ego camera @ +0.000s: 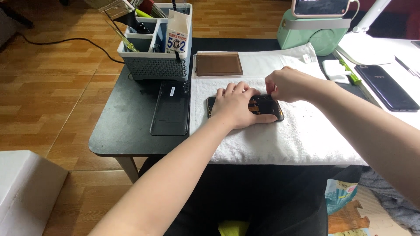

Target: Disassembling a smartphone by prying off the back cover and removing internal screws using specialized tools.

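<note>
The opened phone (262, 107) lies on the white towel (280, 140), just below the brown tray (218, 64). The left hand (236, 105) presses flat on it; the right hand (286, 84) pinches at its upper edge, though what it pinches is hidden. Best to keep the left palm firm and pull gently

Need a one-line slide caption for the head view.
Left hand steadies an opened phone on a white towel; right hand pinches at its top edge.

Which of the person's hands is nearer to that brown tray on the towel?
Left. The left hand lies flat on the opened phone, right below the brown tray. The right hand pinches at the phone's upper edge, farther off to the tray's right.
</note>
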